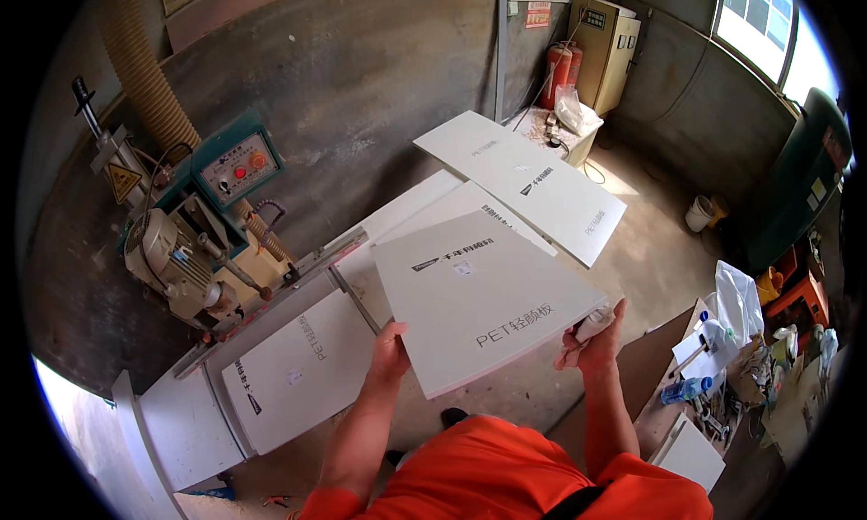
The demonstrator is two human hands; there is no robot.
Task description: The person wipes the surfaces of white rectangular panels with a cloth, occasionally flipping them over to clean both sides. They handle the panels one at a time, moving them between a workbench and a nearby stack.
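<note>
Held near centre of frame, printed face up and slightly askew: white rectangular panel (488, 294). Grasped at lower left edge with left grip (390, 350), thumb by the top face, fingertips hidden beneath. Noted at the panel's right corner: right grip (589, 341), curled round a crumpled white wad (596, 323) close against the edge; cannot tell finger contact underneath.

Toward upper right of centre: second panel (551, 190), white, overlapping in view a third panel (452, 217), itself partly covered by the held one. Cannot tell whether touching. At lower left: fourth panel (293, 371), lying flat along left worktop (185, 430).

At left of frame: grey electric motor (176, 262), teal control box (237, 172) with red buttons, ribbed tan hose (149, 64). At upper right: red fire extinguisher (556, 73) beside beige metal cabinet (603, 55). At lower right: blue plastic bottle (685, 390), on its side among hand tools.
</note>
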